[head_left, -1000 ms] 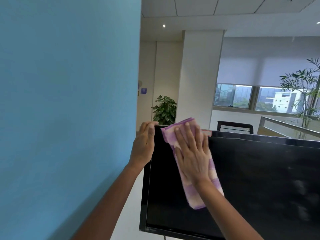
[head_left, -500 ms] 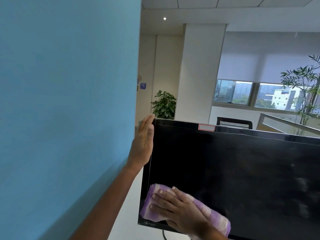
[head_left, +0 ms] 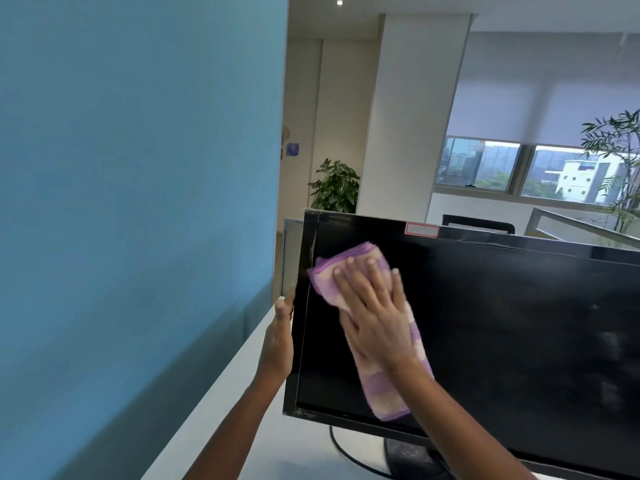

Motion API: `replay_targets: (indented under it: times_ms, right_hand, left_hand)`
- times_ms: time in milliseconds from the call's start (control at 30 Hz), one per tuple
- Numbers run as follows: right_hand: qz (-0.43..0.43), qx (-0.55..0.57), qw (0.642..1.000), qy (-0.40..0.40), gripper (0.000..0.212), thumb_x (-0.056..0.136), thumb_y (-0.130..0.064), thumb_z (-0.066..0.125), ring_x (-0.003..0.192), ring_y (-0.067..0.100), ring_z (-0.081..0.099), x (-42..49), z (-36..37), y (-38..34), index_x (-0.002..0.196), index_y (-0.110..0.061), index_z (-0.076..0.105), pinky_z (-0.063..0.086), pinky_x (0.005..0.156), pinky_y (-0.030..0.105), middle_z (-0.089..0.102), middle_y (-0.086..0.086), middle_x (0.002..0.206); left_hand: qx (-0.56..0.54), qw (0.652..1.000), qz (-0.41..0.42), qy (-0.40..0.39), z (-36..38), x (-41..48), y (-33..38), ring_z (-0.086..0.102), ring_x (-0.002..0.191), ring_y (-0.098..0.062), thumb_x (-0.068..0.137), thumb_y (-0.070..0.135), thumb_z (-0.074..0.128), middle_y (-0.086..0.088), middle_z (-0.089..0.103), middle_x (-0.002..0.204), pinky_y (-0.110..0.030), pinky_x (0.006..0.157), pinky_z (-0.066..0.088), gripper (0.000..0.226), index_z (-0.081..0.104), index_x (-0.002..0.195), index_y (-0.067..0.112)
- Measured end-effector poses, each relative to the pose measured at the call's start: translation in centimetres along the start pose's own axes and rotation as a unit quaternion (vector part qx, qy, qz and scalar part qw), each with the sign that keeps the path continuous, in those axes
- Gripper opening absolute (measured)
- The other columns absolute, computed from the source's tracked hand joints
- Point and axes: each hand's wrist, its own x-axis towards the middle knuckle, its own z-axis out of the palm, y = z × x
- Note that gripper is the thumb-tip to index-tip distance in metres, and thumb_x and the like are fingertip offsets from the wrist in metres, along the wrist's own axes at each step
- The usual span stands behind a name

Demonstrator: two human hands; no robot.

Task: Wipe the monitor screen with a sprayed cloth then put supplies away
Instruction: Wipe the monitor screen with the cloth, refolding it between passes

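The black monitor (head_left: 502,334) stands on a white desk, its dark screen facing me. My right hand (head_left: 374,313) lies flat on a folded purple and cream cloth (head_left: 384,393), pressing it against the upper left part of the screen. The cloth's tail hangs down below my wrist toward the bottom bezel. My left hand (head_left: 278,337) grips the monitor's left edge about halfway up, thumb at the front. No spray bottle is in view.
A blue partition wall (head_left: 138,202) rises close on the left. The white desk (head_left: 242,427) runs beneath the monitor, with a black cable and the stand base (head_left: 412,452) under it. A potted plant (head_left: 336,187), a pillar, a chair and windows lie behind.
My right hand swept the cloth from the top left corner down to the bottom left, then back up to the upper left. My left hand slid lower along the monitor's left edge.
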Motion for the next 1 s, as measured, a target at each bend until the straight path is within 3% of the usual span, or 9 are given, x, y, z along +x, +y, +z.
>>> replay_targets:
  times_ms: [100, 200, 400, 433, 500, 633, 733, 867, 1000]
  right_hand:
    - [-0.077, -0.001, 0.995, -0.063, 0.059, 0.084, -0.038, 0.046, 0.139, 0.020, 0.024, -3.9, 1.1, -2.8, 0.140, -0.022, 0.036, 0.015, 0.113, 0.047, 0.043, -0.003, 0.146]
    - [-0.146, -0.021, 0.979, -0.143, 0.065, 0.078, -0.041, 0.050, 0.136, 0.017, 0.028, -8.2, 1.6, -4.3, 0.140, -0.025, 0.036, 0.006, 0.115, 0.044, 0.047, -0.007, 0.143]
    - [-0.278, -0.064, 0.945, -0.159, 0.069, 0.070, -0.048, 0.063, 0.133, 0.013, 0.030, -11.7, 1.5, -2.9, 0.134, -0.031, 0.044, 0.007, 0.113, 0.045, 0.050, -0.014, 0.139]
    - [-0.286, -0.072, 0.944, -0.149, 0.068, 0.070, -0.049, 0.064, 0.132, 0.013, 0.031, -11.3, 1.3, -2.1, 0.134, -0.032, 0.045, 0.009, 0.112, 0.048, 0.050, -0.014, 0.139]
    - [-0.273, -0.074, 0.951, -0.127, 0.066, 0.071, -0.046, 0.061, 0.132, 0.014, 0.031, -9.6, 0.7, -0.4, 0.134, -0.032, 0.044, 0.016, 0.109, 0.052, 0.051, -0.013, 0.139]
    - [-0.132, -0.067, 0.987, -0.055, 0.057, 0.081, -0.036, 0.042, 0.137, 0.023, 0.032, -3.2, -1.1, 3.4, 0.137, -0.027, 0.041, 0.016, 0.108, 0.055, 0.050, -0.003, 0.141]
    - [-0.042, -0.044, 0.998, -0.013, 0.055, 0.089, -0.038, 0.036, 0.140, 0.025, 0.021, 2.5, -2.3, 4.6, 0.141, -0.021, 0.037, 0.013, 0.114, 0.056, 0.040, 0.003, 0.147]
    - [-0.021, -0.002, 1.000, -0.013, 0.057, 0.088, -0.037, 0.039, 0.145, 0.018, -0.005, 5.6, -2.1, 2.1, 0.142, -0.019, 0.033, 0.005, 0.117, 0.051, 0.027, 0.001, 0.151]
    - [-0.063, -0.027, 0.996, -0.051, 0.061, 0.082, -0.040, 0.048, 0.140, 0.022, 0.022, 2.1, -0.7, -1.1, 0.139, -0.018, 0.041, 0.016, 0.116, 0.049, 0.043, 0.002, 0.145]
  left_hand:
    - [0.002, 0.999, -0.038, 0.007, -0.2, -0.8, -0.8, 0.029, 0.139, -0.017, 0.046, 0.099, 0.016, 0.006, 0.037, 0.145, -0.036, 0.118, 0.020, 0.112, 0.032, 0.135, 0.034]
    - [0.012, 0.998, -0.060, 0.013, -0.2, -1.4, -1.2, 0.030, 0.139, -0.020, 0.043, 0.099, 0.016, -0.001, 0.035, 0.149, -0.043, 0.118, 0.020, 0.122, 0.031, 0.140, 0.026]
    - [0.050, 0.997, -0.049, 0.023, 0.1, -2.6, -1.3, 0.025, 0.135, -0.008, 0.052, 0.095, 0.012, 0.010, 0.029, 0.144, -0.031, 0.115, 0.016, 0.112, 0.024, 0.140, 0.028]
    - [0.055, 0.997, -0.040, 0.025, 0.2, -2.7, -1.1, 0.024, 0.137, -0.009, 0.060, 0.090, 0.012, 0.009, 0.028, 0.146, -0.028, 0.114, 0.016, 0.100, 0.020, 0.139, 0.031]
    - [0.053, 0.998, -0.030, 0.030, 0.3, -2.4, -0.3, 0.023, 0.139, -0.009, 0.067, 0.084, 0.011, 0.009, 0.027, 0.147, -0.026, 0.112, 0.015, 0.084, 0.017, 0.135, 0.036]
    - [0.034, 0.999, -0.014, 0.031, 0.6, -0.9, 1.4, 0.022, 0.137, -0.006, 0.059, 0.091, 0.014, 0.013, 0.028, 0.144, -0.026, 0.114, 0.015, 0.101, 0.021, 0.140, 0.031]
    - [0.005, 1.000, 0.008, 0.030, 0.9, 0.3, 3.0, 0.026, 0.138, -0.008, 0.048, 0.098, 0.018, 0.013, 0.032, 0.142, -0.027, 0.116, 0.016, 0.117, 0.029, 0.140, 0.026]
    - [-0.041, 0.998, 0.007, 0.040, 1.2, 1.2, 4.2, 0.037, 0.135, -0.017, 0.044, 0.099, 0.021, -0.003, 0.044, 0.143, -0.041, 0.118, 0.023, 0.113, 0.042, 0.131, 0.030]
    - [-0.045, 0.998, -0.002, 0.035, 1.1, 1.2, 4.1, 0.038, 0.134, -0.019, 0.040, 0.100, 0.021, -0.003, 0.045, 0.141, -0.039, 0.117, 0.024, 0.108, 0.043, 0.123, 0.035]
